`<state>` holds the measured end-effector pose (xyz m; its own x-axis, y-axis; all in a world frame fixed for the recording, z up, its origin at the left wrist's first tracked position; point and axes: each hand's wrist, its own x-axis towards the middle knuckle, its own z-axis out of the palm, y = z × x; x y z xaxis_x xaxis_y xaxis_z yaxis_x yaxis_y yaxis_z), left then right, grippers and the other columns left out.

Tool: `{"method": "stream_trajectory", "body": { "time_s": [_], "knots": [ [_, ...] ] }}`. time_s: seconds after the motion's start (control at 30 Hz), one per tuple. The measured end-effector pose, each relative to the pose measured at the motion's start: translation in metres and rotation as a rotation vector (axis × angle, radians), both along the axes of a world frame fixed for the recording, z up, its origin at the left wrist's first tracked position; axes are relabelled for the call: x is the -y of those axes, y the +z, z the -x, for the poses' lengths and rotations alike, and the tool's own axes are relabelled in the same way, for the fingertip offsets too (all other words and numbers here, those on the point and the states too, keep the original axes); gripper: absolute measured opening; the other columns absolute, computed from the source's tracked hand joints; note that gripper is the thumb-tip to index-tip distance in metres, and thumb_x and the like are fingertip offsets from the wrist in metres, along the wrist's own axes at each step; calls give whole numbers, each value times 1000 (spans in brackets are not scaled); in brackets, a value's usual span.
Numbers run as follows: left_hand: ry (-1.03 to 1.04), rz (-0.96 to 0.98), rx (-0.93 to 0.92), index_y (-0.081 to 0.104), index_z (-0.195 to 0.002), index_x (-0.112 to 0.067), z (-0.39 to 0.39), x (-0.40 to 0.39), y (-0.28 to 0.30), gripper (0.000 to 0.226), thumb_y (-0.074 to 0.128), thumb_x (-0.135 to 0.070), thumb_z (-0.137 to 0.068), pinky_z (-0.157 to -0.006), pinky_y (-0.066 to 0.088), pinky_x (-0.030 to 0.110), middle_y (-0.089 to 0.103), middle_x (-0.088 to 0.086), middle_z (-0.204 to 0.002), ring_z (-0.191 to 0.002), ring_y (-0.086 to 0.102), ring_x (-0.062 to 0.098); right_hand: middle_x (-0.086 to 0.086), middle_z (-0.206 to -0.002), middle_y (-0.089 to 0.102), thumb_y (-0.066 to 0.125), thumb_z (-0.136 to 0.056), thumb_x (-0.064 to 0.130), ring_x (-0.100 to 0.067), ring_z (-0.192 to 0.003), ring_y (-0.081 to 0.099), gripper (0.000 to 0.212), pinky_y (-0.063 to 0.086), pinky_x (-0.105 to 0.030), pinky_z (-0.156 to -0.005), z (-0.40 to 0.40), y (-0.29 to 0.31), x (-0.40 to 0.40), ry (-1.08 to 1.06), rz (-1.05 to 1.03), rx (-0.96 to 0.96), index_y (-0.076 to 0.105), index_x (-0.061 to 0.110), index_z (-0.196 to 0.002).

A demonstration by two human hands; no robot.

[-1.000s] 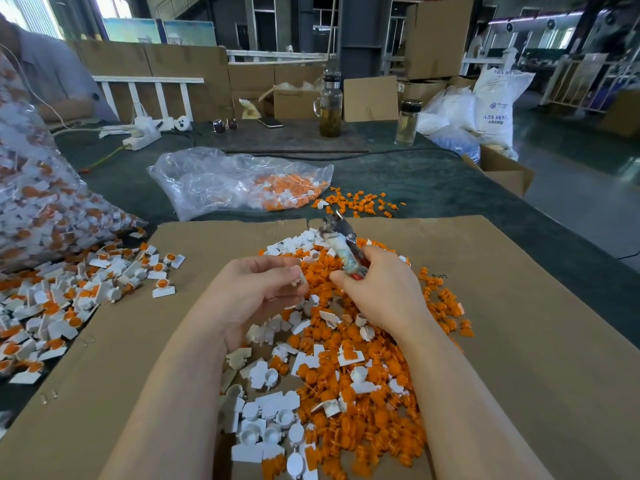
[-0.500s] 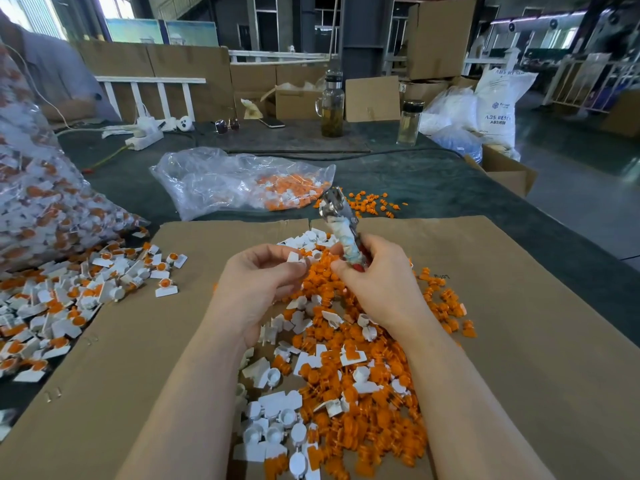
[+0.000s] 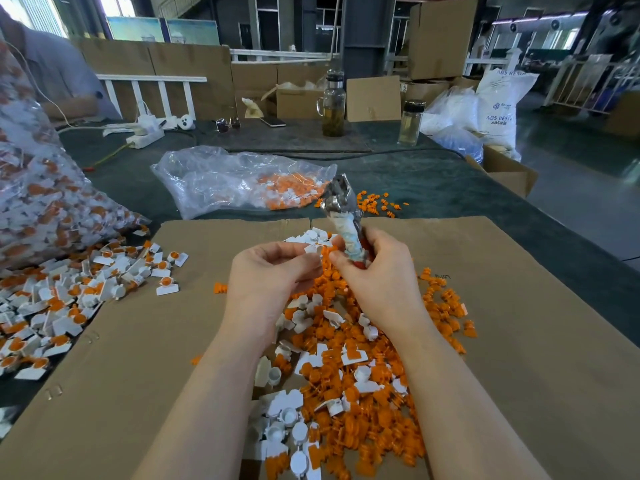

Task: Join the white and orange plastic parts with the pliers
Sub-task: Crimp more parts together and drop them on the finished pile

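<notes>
Both hands are up over the loose pile [image 3: 349,368] of white and orange parts on the cardboard [image 3: 519,323]. Right hand [image 3: 377,278] is curled round the pliers [image 3: 343,216] by the wrapped handles, head pointing up and away (can't tell if the jaws are closed). Left hand [image 3: 273,275] pinches a small white part [image 3: 313,249] at its fingertips, just left of the pliers handles and almost touching the right thumb. An orange part [image 3: 327,252] sits right between the two hands, can't tell who's holding it. Joined pieces [image 3: 79,292] are heaped off to the left, bag [image 3: 239,180] further back on the counter [image 3: 433,188].
</notes>
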<state>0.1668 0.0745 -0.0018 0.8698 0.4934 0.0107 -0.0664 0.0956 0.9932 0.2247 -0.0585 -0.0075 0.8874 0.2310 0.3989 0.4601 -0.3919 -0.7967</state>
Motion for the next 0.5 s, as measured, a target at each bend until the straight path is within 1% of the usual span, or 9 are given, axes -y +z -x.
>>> {"method": "stream_trajectory", "body": {
  "time_s": [0.13, 0.27, 0.37, 0.5],
  "knots": [
    [-4, -43, 8, 74, -83, -9, 0, 2, 1, 11, 81, -6, -76, -59, 56, 19, 75, 7, -72, -68, 75, 18, 8, -92, 68, 73, -85, 27, -7, -86, 64, 22, 56, -38, -79, 1, -1, 0, -46, 25, 50, 66, 18, -104],
    [44, -178, 1, 77, -80, -17, -1, 5, 1, 10, 83, -10, -76, -59, 57, 18, 75, 1, -69, -67, 74, 14, 11, -90, 67, 74, -84, 27, -7, -84, 63, 23, 56, -37, -75, 1, -1, -2, -72, 46, 89, 65, 21, -105],
    [76, -265, 0, 78, -78, -25, -2, 6, 1, 10, 83, -16, -77, -64, 59, 22, 75, -6, -69, -67, 73, 9, 13, -88, 67, 74, -83, 27, -5, -82, 63, 23, 56, -34, -73, 1, -1, -2, -85, 27, 108, 66, 22, -104],
    [93, -331, -10, 78, -77, -29, -1, 6, 2, 9, 83, -22, -77, -73, 61, 31, 74, -13, -71, -70, 72, 5, 19, -82, 62, 75, -83, 27, -4, -79, 62, 24, 55, -28, -70, 2, -2, -1, -98, 24, 127, 67, 23, -104]
  ]
}}
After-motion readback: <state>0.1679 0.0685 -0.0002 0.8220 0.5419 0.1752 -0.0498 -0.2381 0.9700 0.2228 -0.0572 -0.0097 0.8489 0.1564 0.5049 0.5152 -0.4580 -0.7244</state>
